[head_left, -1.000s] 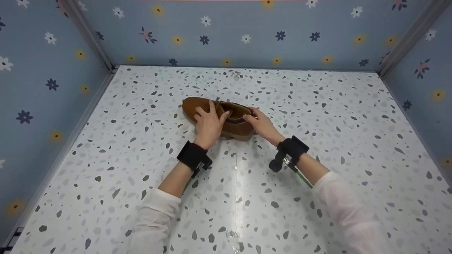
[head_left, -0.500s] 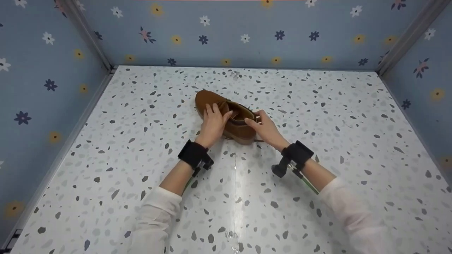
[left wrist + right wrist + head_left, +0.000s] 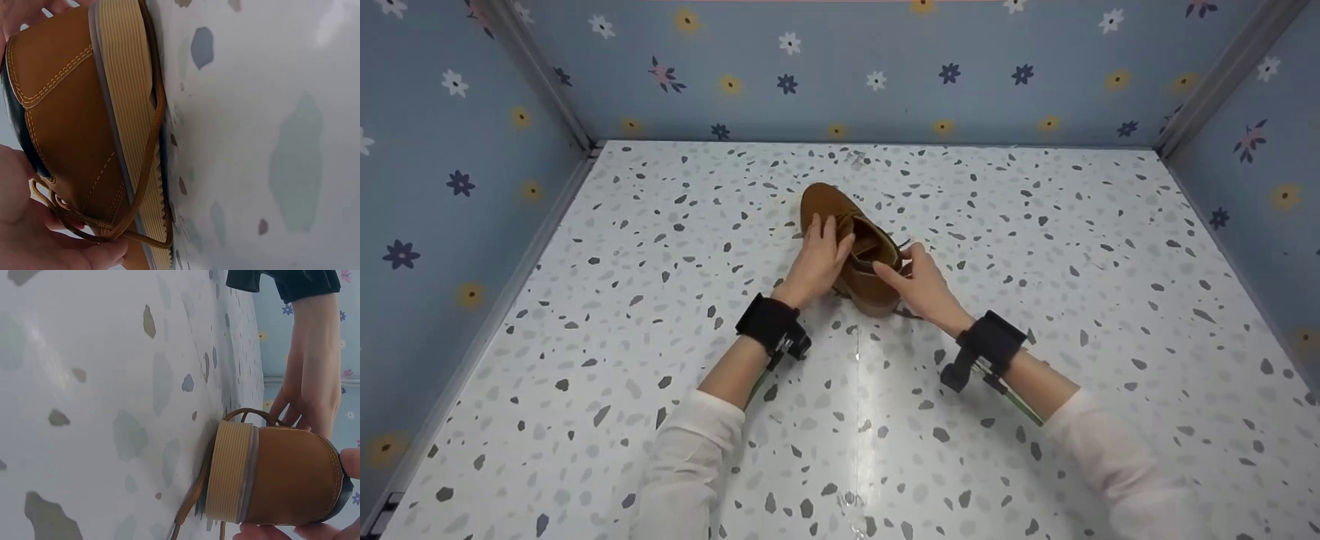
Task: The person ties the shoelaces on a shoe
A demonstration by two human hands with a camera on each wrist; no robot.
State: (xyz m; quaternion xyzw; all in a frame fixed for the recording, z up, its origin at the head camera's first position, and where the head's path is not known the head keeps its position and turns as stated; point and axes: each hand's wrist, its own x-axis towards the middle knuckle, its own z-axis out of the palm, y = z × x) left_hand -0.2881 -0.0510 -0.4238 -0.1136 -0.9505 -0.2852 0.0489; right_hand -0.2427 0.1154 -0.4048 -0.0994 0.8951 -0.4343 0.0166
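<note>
A brown shoe (image 3: 292, 475) is held between both hands near the middle of the tabletop (image 3: 585, 322), its toe pointed past the left fingertips. Its heel is pinched by the right hand (image 3: 922, 281), the thumb set at the collar edge. Its near flank is gripped by the left hand (image 3: 816, 262), the thumb at the opening's rim and the fingers along the side. The sole (image 3: 126, 112) is seen close to the tabletop; whether it is fully rested there cannot be told. Wide room is left to either side of the fingers, less beyond the fingertips, where the tabletop is edged by the back wall (image 3: 840, 45).

The smooth upper is stitched in yellow and trimmed with a dark, glossy collar. The tan sole is finely ribbed, with a toothed lower edge. A cord-like lace (image 3: 160, 107) is looped across it beside the left fingers. The white tabletop is flecked with grey chips, and the blue back wall is patterned with flowers. Behind the fingers, black straps (image 3: 769, 319) are wrapped round both wrists.
</note>
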